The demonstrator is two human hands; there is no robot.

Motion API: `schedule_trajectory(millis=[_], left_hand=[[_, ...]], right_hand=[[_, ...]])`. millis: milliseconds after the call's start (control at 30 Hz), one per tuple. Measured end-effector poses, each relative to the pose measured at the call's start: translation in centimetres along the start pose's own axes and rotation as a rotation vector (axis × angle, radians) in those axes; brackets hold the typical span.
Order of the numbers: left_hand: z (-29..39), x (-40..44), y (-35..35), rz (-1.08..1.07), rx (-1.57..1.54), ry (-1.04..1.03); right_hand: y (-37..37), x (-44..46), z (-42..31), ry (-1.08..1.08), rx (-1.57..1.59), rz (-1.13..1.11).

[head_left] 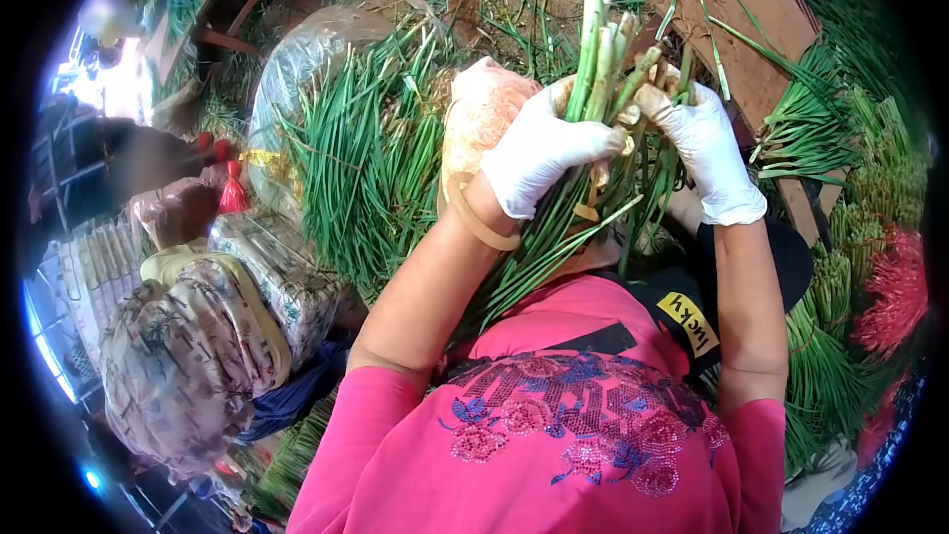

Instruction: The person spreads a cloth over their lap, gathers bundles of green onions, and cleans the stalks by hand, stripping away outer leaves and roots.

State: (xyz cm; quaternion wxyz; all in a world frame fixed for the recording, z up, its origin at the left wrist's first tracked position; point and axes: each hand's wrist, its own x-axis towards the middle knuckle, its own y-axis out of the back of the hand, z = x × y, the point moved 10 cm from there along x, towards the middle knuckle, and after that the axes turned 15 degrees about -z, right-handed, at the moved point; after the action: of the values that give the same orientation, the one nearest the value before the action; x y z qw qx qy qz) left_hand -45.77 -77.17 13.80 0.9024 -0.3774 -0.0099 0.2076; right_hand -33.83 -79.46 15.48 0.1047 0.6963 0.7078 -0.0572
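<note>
My left hand (554, 143), in a white glove, is closed around a bunch of long green stalks (593, 49). Their thick, pale cut ends point up, and the thin green lengths (534, 247) hang down over my lap. Close beside it, my right hand (697, 143), also gloved, pinches browner stalk ends (643, 79) at the bunch's right side. The glove fingertips are stained brown. A tan band (585, 211) shows on the stalks below my hands. Exactly which stalks each hand grips is partly hidden.
A big heap of green stalks (371, 158) lies on my left by a clear plastic bag (282, 89). Wooden boards (732, 0) stand ahead, with a bundle (816, 124) at the right. Red netting (895, 292) lies far right. Another person (178, 366) is close on my left.
</note>
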Motion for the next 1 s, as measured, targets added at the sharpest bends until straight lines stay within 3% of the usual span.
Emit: schedule_trajectory(millis=[100, 200, 267, 367, 600, 700, 767, 867, 967, 1000], left_hand=[[0.2, 0.0, 1.0, -0.008, 0.045, 0.033], [1.8, -0.4, 2.0, 0.026, 0.243, -0.022], [3.0, -0.2, 3.9, 0.033, 0.649, -0.124], [2.7, -0.1, 2.0, -0.039, 0.236, -0.166], [2.3, -0.6, 4.6, 0.137, 0.162, -0.206], [2.8, -1.0, 5.5, 0.185, 0.143, -0.256], [2.8, -1.5, 6.2, 0.261, 0.104, -0.242], [3.0, -2.0, 7.3, 0.232, -0.101, -0.272], [3.3, -3.0, 9.5, 0.292, -0.277, -0.344], [3.7, -3.3, 9.7, 0.239, -0.341, -0.383]], right_hand=[[-1.4, -0.2, 0.4, 0.006, 0.173, -0.09], [-1.3, -0.3, 1.4, -0.086, 0.098, -0.12], [-1.1, -0.2, 1.7, -0.072, 0.119, -0.121], [-1.8, -0.4, 1.1, -0.074, 0.119, -0.169], [-4.3, -0.1, 1.0, -0.018, 0.158, -0.311], [-3.8, -0.1, 1.4, 0.01, 0.003, -0.26], [-3.9, -0.4, 1.5, -0.094, 0.065, -0.262], [-3.1, -0.7, 1.5, -0.061, 0.074, -0.24], [-3.1, -1.4, 2.7, -0.189, 0.092, -0.329], [-3.1, -1.4, 2.0, -0.142, 0.084, -0.377]])
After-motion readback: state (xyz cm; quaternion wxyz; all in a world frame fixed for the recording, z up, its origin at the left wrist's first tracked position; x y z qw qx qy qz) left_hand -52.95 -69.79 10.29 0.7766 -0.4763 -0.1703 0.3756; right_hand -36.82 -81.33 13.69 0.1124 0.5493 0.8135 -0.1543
